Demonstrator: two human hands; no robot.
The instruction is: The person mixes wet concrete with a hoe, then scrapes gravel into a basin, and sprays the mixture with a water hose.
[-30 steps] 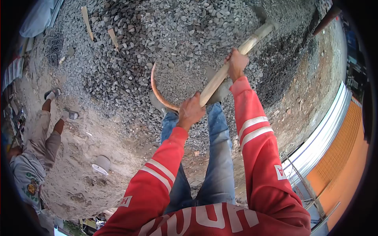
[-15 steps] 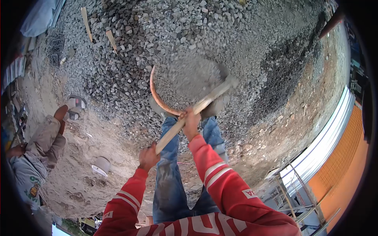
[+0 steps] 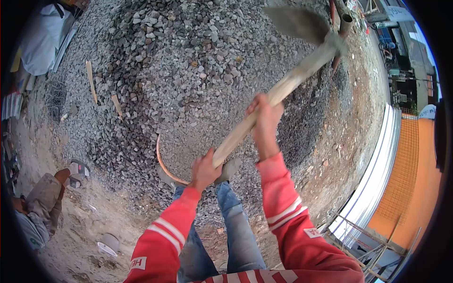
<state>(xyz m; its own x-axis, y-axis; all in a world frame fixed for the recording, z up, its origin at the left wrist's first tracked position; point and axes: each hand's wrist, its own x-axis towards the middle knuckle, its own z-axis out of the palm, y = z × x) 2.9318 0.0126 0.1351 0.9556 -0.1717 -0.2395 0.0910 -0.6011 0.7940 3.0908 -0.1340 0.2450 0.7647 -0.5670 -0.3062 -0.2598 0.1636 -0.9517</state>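
My left hand is closed round the lower end of a wooden handle. Farther up the same handle, my right hand grips it. The handle slants up to the right and ends in a hoe with a broad grey blade, raised over the gravel and slightly blurred. A curved orange rim lies on the gravel near my feet, left of the handle; gravel covers what is inside it.
At the left sits a person in grey clothes, near a pale container on the dirt. Wood pieces and a wire bundle lie upper left. Metal pipes stand upper right, beyond the blade. Corrugated sheets are at the right.
The hoe has swung up and to the right, off the gravel beside the orange rim. Both my hands have risen with it, and my right hand is now farther from my body.
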